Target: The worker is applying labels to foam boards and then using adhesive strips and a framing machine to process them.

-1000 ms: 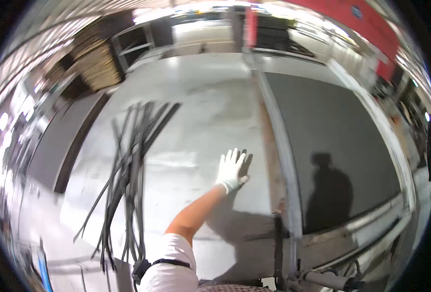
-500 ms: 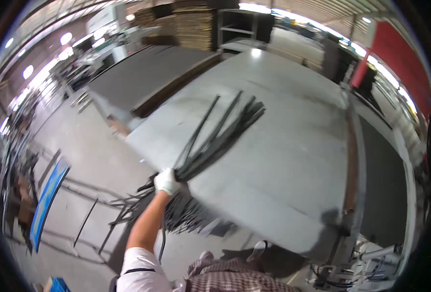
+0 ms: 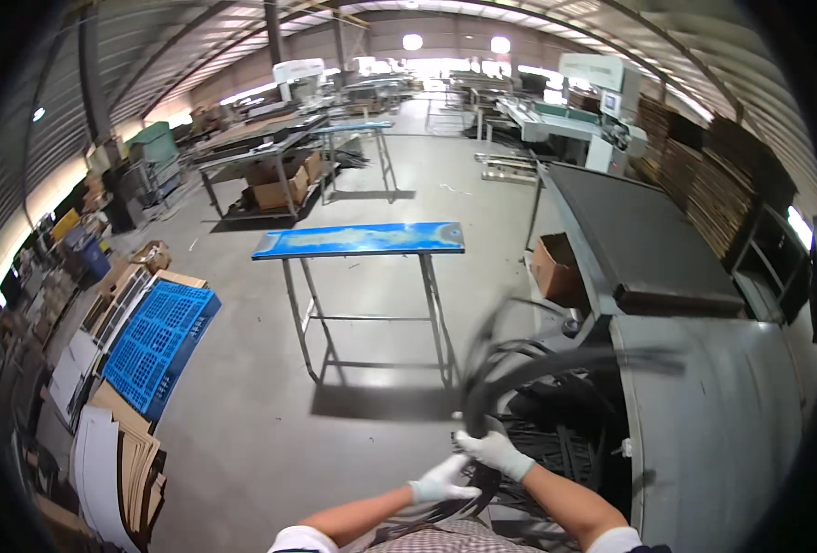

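Note:
A bundle of long black flexible strips (image 3: 528, 373) fans out and bends over to the right, its ends smeared by motion. My right hand (image 3: 498, 450), in a white glove, is closed around the bundle near its lower part. My left hand (image 3: 441, 482), also white-gloved, is just left of the bundle's lower end with fingers and thumb spread apart. Whether it touches the strips I cannot tell. More black strips (image 3: 570, 447) lie in a heap on the floor under and beside the grey metal table (image 3: 717, 424).
A narrow blue-topped stand (image 3: 358, 240) is ahead on the floor. A blue plastic pallet (image 3: 161, 346) and stacked boards (image 3: 118, 470) are at the left. A dark-topped table (image 3: 643, 244) adjoins the grey one at the right, near a cardboard box (image 3: 556, 265).
The view has swung left, away from the grey table. The strip bundle has come off the tabletop and is now in my right hand; my left hand, which held it before, is apart beside it.

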`<action>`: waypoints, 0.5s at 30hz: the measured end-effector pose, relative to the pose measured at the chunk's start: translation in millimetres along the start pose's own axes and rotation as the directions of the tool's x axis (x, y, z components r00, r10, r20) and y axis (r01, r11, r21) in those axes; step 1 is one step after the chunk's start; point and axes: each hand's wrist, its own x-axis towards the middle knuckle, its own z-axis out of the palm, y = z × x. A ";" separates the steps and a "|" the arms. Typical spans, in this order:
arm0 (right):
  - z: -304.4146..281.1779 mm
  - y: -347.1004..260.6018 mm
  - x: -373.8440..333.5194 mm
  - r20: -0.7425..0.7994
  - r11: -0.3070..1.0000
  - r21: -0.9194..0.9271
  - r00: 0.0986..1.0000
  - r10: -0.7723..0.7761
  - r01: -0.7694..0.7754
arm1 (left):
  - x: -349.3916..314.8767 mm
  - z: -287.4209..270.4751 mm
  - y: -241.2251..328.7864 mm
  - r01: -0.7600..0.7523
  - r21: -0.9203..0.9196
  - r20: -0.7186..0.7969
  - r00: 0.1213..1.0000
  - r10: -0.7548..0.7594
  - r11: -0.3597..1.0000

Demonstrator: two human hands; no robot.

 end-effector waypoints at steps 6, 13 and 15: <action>26.8 -94.0 80.9 0.254 0.716 -0.696 0.951 0.174 0.055 | -138.2 -89.5 -122.0 0.598 -0.381 -0.468 0.533 -0.705 0.705; -176.8 -3.4 -7.2 0.011 0.153 -0.986 0.878 0.478 -0.071 | -496.7 -63.5 -277.5 0.822 -0.560 -0.359 -0.128 -0.924 0.104; -223.9 15.9 -83.5 -0.373 -0.259 -0.927 0.715 0.592 -0.270 | -511.7 -104.7 -260.2 0.787 -0.616 -0.292 -0.206 -0.934 0.019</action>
